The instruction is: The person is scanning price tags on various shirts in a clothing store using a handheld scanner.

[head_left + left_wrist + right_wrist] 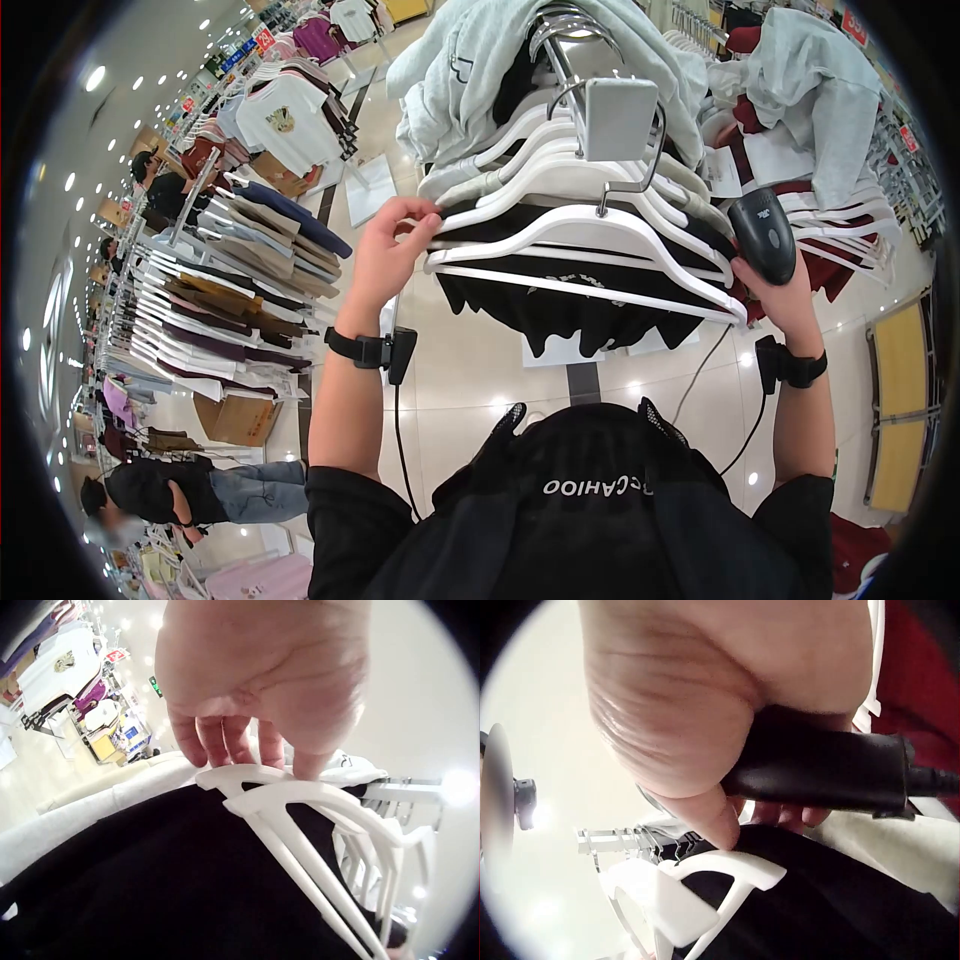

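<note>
A white hanger (540, 226) hangs at the front end of a rack, and a black shirt (505, 308) with pale lettering hangs just behind it. My left hand (388, 255) pinches the left shoulder end of a white hanger (244, 774) that bears black cloth, thumb in front and fingers behind. A black barcode scanner (763, 240) is in my right hand (785, 300), its handle (825, 766) wrapped by the fingers. The right thumb (716, 817) touches the shoulder of a white hanger (742, 864); black cloth lies behind it.
Grey sweatshirts (440, 90) drape over the rack's metal rail (562, 60). At the right, another grey garment (815, 90) lies over more hangers. Racks of clothes (215, 320) stand along the left, near a person (190, 490). A cable (703, 375) hangs below the scanner.
</note>
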Motion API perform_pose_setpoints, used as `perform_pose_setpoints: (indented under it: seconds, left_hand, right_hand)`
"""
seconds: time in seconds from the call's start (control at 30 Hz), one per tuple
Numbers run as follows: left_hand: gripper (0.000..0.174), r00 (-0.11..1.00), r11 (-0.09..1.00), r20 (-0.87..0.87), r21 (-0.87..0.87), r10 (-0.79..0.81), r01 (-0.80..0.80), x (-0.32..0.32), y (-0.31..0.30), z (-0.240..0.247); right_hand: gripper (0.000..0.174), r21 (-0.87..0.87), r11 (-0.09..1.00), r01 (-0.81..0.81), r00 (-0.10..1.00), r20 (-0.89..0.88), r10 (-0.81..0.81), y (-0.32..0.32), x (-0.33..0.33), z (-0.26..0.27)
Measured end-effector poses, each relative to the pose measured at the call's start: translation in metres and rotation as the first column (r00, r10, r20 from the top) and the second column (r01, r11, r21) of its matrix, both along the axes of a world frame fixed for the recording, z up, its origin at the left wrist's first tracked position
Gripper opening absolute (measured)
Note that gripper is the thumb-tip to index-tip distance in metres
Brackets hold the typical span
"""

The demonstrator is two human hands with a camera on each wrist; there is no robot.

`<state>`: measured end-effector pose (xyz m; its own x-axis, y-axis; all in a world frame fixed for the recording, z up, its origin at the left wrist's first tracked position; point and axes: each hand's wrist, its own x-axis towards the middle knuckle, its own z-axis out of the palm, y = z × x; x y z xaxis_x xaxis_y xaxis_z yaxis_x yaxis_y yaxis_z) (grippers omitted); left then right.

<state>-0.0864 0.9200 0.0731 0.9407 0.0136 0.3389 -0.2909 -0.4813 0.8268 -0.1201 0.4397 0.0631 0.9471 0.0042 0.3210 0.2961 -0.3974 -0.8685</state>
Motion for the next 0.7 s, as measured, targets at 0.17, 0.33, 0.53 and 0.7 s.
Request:
perform_pose_setpoints:
  seconds: [0.17,0.33,0.53,0.7]
  left_hand:
    - [0.027,0.92,0.932,-0.254,-0.283,-0.299,0.225,-0.014,-0.004,0.012]
    - [0.026,0.863,0.918,-0.364,-0.315,-0.35,0.239,-0.021,0.003,0.016]
    - [0.017,0.86,0.918,-0.371,-0.318,-0.35,0.237,-0.02,0.003,0.016]
    - [0.016,0.941,0.98,-0.323,-0.194,-0.1,0.038,-0.023,0.018,-0.034]
  right_hand:
    - [0.043,0.063,0.996,-0.058,0.992,-0.106,0.064,-0.004,0.004,-0.001]
    - [0.046,0.078,0.993,-0.086,0.991,-0.096,0.093,0.0,0.002,0.007]
    - [0.04,-0.002,0.997,-0.072,0.996,-0.044,0.072,-0.011,0.009,0.005]
    - [0.036,-0.019,0.998,-0.052,0.999,-0.01,0.052,-0.011,0.011,0.005]
